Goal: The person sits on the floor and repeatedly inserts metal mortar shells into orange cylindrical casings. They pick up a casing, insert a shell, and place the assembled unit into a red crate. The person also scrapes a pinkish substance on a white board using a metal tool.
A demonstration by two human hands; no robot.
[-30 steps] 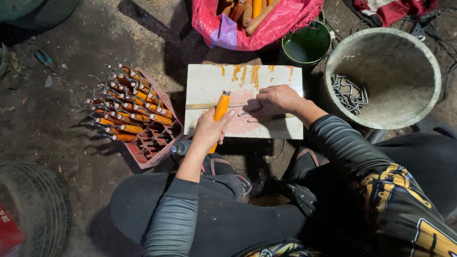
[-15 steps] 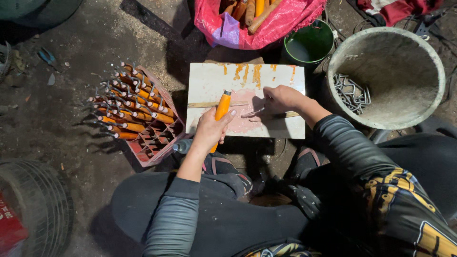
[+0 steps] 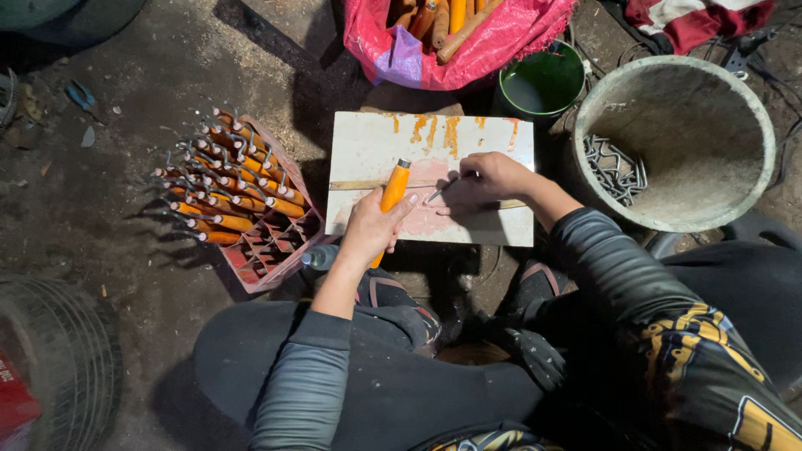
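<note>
While seated on the ground, person works over a white board (image 3: 501, 230), flat, scuffed, w/ orange paint runs along its top edge, centre of frame. Left hand (image 3: 374, 227) is wrapped around an orange handle (image 3: 393, 194), smooth, tapered, painted wood by the look, dark tip pointing up-frame, lying across the board's left half. Right hand (image 3: 486, 178) pinches a thin metal piece (image 3: 436, 195), grey, pointed toward the handle; fingers bunched on it. Step in hand, by my read: fitting the metal piece to the handle. Next move likely calls for lining the piece up w/ the handle's end and steady pressure, left hand keeping the handle from rolling.

Left of centre: red plastic crate (image 3: 269, 259), gridded cells, partly filled w/ finished tools (image 3: 225, 188), orange handles, metal ends sticking out. Top centre: pink woven sack (image 3: 393, 46) of bare wooden handles. Upper right: pale round tub (image 3: 735, 100), rough, dusty, w/ pile of bent metal parts (image 3: 614, 167) inside. Small green bucket (image 3: 543, 83) beside it. Floor dark, gritty.
</note>
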